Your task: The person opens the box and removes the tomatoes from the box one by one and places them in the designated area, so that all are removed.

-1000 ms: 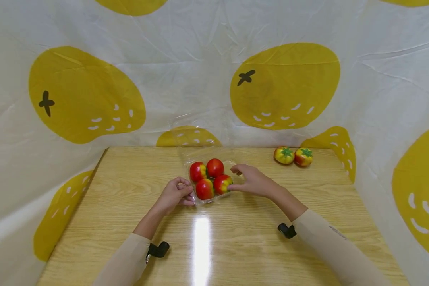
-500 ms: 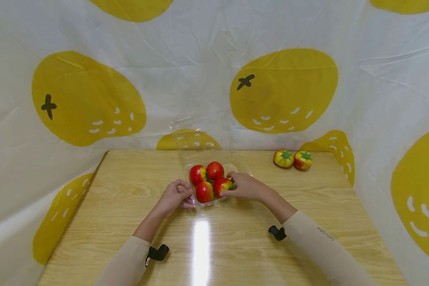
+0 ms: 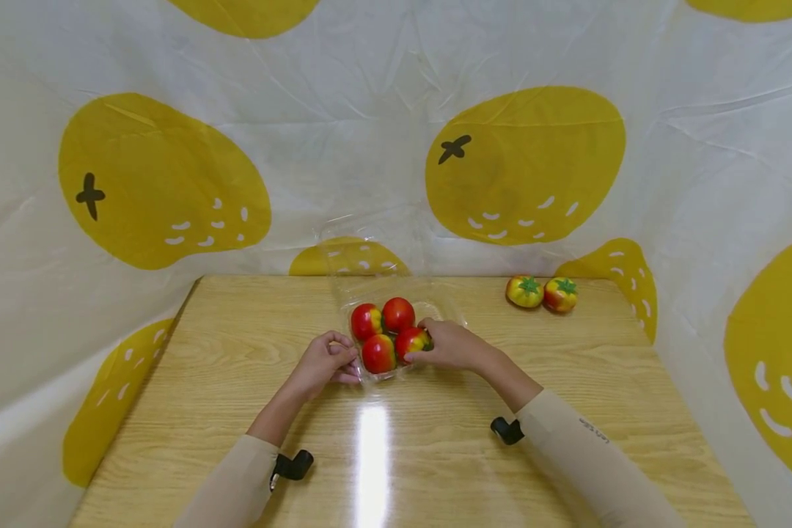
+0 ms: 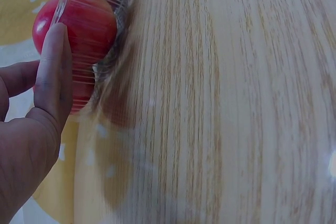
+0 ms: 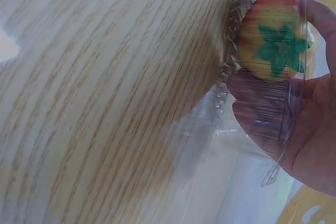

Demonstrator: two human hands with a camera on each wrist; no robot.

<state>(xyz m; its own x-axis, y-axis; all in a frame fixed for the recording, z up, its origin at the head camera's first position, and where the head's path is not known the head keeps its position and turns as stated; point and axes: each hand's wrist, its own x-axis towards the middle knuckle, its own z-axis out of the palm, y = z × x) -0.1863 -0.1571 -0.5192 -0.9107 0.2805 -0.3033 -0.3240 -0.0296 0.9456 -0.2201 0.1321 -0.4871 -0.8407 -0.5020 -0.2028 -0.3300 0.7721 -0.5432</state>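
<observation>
A clear plastic clamshell box (image 3: 391,375) lies with its lid (image 3: 372,253) raised at the back. Several red-and-yellow toy tomatoes (image 3: 378,354) sit inside. My left hand (image 3: 328,358) pinches the box's near left edge; in the left wrist view its fingers (image 4: 52,72) lie along the ribbed wall, with the thumb tip hidden. My right hand (image 3: 452,345) reaches over the right side and grips the near right toy tomato (image 3: 411,342) between thumb and fingers. Through the wall in the right wrist view, this toy tomato (image 5: 270,40) shows its green star-shaped leaf, with fingers (image 5: 257,114) beside it.
Two more toy tomatoes, a yellower one (image 3: 524,291) and a redder one (image 3: 560,295), stand side by side at the back right of the wooden table (image 3: 257,323). A white cloth (image 3: 343,154) with yellow fruit prints hangs behind the table and along its sides.
My right hand has moved left and closed its fingers around the near right toy tomato. My left hand has stayed at the box's left edge.
</observation>
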